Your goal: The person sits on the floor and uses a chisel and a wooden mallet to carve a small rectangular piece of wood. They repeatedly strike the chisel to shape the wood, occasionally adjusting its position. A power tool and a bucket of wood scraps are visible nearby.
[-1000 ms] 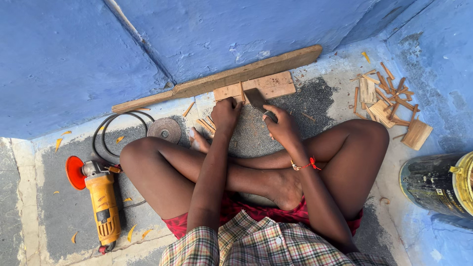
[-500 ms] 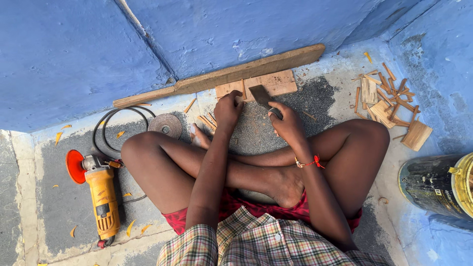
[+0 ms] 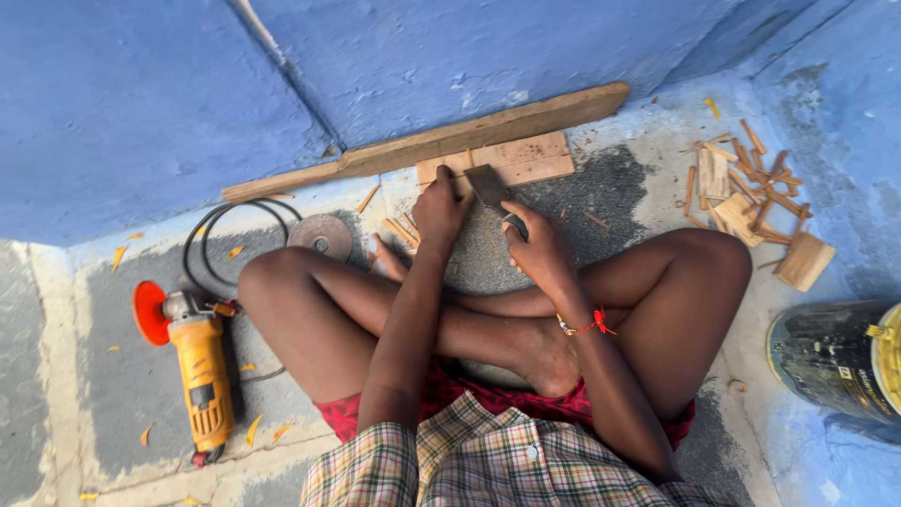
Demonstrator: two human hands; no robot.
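The left hand (image 3: 441, 208) reaches forward over the crossed legs and presses down on the near edge of a small flat wooden board (image 3: 497, 160); its fingers are bent and lie on the wood, and I cannot tell whether they pinch anything. The right hand (image 3: 535, 246) is closed around the handle of a chopping blade (image 3: 490, 186), whose wide grey metal part points away from the person and lies over the board, just beside the left hand. The board lies on the concrete floor (image 3: 582, 197), in front of the person's knees, and it touches a long wooden plank (image 3: 432, 143) that lies along the foot of the blue wall (image 3: 422, 56).

On the right wrist there is a red thread bracelet (image 3: 596, 324). To the person's left, on the floor, lies a yellow angle grinder (image 3: 202, 371) with an orange guard, and its black cable (image 3: 225, 225) makes a loop near a round grey grinding disc (image 3: 320, 236). A few thin wooden sticks (image 3: 402, 230) lie between the disc and the left hand. To the right, well apart from the hands, there is a heap of small wood offcuts (image 3: 746, 188), and near the right edge a dark round can (image 3: 835, 357) lies on its side. Small yellow wood chips are spread over the floor.
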